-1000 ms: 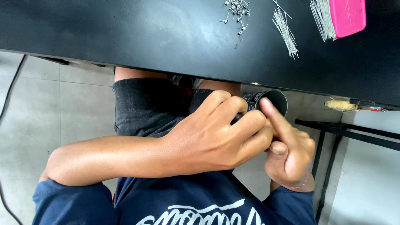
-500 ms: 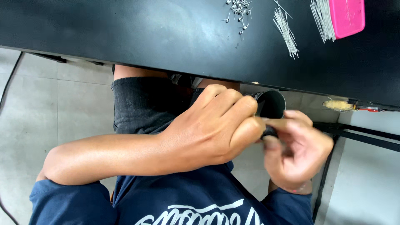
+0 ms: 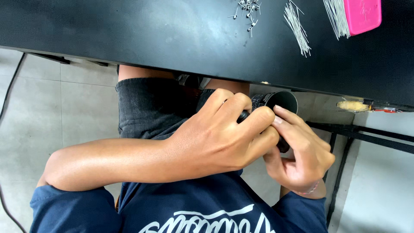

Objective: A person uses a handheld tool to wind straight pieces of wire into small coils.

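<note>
A black cylindrical object point(image 3: 282, 100) with an open round end sits in my lap, just below the table edge. My left hand point(image 3: 215, 140) reaches in from the left and wraps around it, fingers curled over the top. From the right, my right hand point(image 3: 299, 155) closes on the same object, its fingertips resting beside my left index finger. Both hands hide most of the cylinder. Under them are my dark grey shorts point(image 3: 146, 103) and navy shirt point(image 3: 194, 207).
A black table point(image 3: 129, 34) spans the top. On it lie small metal pins point(image 3: 248, 8), a bundle of thin wires point(image 3: 297, 28) and a pink box point(image 3: 362, 15). A black metal frame point(image 3: 366, 133) stands at the right over the tiled floor point(image 3: 56, 99).
My right hand's index finger pointed at the cylinder's rim, then gripped lower; now its fingers lie over the cylinder beside my left index finger. The left hand has barely shifted.
</note>
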